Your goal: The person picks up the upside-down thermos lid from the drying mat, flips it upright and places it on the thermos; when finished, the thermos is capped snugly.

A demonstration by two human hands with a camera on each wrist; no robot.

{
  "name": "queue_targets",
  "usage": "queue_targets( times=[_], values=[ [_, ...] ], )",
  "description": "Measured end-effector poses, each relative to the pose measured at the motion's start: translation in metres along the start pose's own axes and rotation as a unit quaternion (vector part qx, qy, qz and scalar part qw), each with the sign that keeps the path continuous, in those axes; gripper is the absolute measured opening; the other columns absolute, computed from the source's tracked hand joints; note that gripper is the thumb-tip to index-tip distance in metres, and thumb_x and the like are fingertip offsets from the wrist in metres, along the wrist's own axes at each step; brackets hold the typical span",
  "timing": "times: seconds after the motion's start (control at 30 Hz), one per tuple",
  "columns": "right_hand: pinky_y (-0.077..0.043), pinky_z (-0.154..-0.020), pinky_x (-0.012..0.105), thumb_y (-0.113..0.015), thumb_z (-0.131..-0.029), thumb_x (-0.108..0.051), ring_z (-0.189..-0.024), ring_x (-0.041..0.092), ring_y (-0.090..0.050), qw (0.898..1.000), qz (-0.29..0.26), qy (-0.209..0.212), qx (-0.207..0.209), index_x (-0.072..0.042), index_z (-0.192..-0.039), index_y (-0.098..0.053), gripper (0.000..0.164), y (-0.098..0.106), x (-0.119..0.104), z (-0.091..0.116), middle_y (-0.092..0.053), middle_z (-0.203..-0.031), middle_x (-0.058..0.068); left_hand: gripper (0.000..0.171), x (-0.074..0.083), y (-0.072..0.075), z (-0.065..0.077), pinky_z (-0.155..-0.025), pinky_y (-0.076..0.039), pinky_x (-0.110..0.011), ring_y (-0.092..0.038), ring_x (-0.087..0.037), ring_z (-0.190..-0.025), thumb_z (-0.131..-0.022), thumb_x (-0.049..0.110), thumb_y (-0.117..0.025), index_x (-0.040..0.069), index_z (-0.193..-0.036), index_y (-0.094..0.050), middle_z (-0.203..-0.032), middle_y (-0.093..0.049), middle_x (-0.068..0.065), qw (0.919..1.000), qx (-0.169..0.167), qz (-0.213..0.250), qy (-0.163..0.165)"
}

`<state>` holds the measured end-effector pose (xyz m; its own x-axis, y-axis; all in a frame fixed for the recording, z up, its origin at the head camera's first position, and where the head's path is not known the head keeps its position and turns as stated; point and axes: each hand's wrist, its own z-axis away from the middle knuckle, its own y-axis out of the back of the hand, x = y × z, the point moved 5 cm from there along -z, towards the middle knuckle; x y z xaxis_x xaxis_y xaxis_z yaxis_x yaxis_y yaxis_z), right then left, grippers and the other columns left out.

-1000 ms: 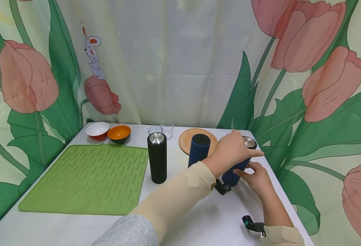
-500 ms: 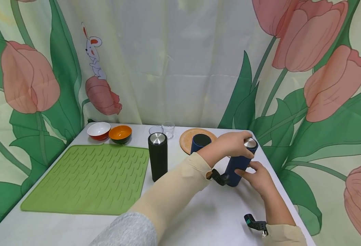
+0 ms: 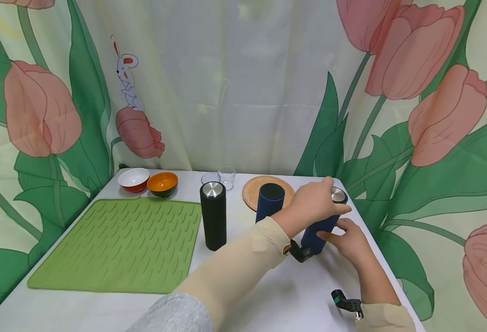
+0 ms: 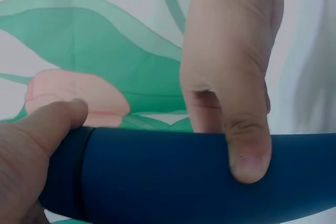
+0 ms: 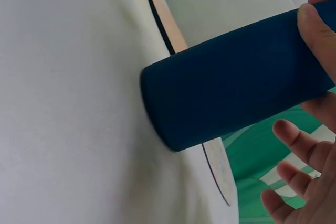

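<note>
A navy blue thermos [image 3: 320, 233] with a steel-topped lid [image 3: 338, 194] stands on the table at the right, tilted slightly to the right in the head view. My left hand [image 3: 311, 202] reaches across and grips it at the lid. Lower down, my right hand [image 3: 347, 242] holds the body. In the left wrist view the right thumb [image 4: 249, 153] presses on the blue side, and the left hand [image 4: 23, 166] lies at the dark seam below the lid. The right wrist view shows the bottle's base [image 5: 157, 111] near the white tabletop.
Another blue thermos [image 3: 270, 203] stands behind my left forearm, before a round wooden board [image 3: 249, 193]. A black thermos [image 3: 213, 219] is farther left. A green ridged mat [image 3: 119, 244] covers the left side. Bowls [image 3: 162, 183] and clear glasses [image 3: 227, 177] line the back.
My left hand's fingers wrapped forward about the lid half a second ago, then turned back, close to how they lay a second ago. The right hand keeps its hold on the body.
</note>
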<state>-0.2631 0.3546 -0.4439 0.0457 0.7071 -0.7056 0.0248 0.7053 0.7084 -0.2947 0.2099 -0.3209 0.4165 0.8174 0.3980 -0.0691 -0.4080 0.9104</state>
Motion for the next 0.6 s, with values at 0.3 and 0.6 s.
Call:
queue_targets(
  times=[0.3,0.6],
  values=[
    [-0.038,-0.114,0.073,-0.079,-0.090,-0.059,-0.155,0.053,-0.031,1.000,-0.005,-0.021,-0.009,-0.005,-0.157,-0.051,0.090,0.001,0.002,0.000,-0.042,-0.165,0.026,0.049,-0.003,0.006,-0.007,-0.067,-0.051,-0.023,-0.063,-0.005,-0.083,-0.092,0.062,-0.076,0.030,-0.121,-0.054,-0.103,-0.067,0.013,0.9962,-0.072,0.004,-0.049],
    [-0.045,-0.109,0.069,-0.078,-0.091,-0.061,-0.150,0.053,-0.039,0.999,-0.012,-0.039,-0.012,-0.005,-0.157,-0.050,0.091,-0.002,0.001,0.002,-0.047,-0.161,0.027,0.098,0.002,-0.003,0.005,-0.049,-0.048,-0.028,-0.062,-0.010,-0.059,-0.078,0.087,-0.070,0.018,-0.143,-0.047,-0.075,-0.068,0.003,0.9981,0.012,-0.010,0.059]
  ],
)
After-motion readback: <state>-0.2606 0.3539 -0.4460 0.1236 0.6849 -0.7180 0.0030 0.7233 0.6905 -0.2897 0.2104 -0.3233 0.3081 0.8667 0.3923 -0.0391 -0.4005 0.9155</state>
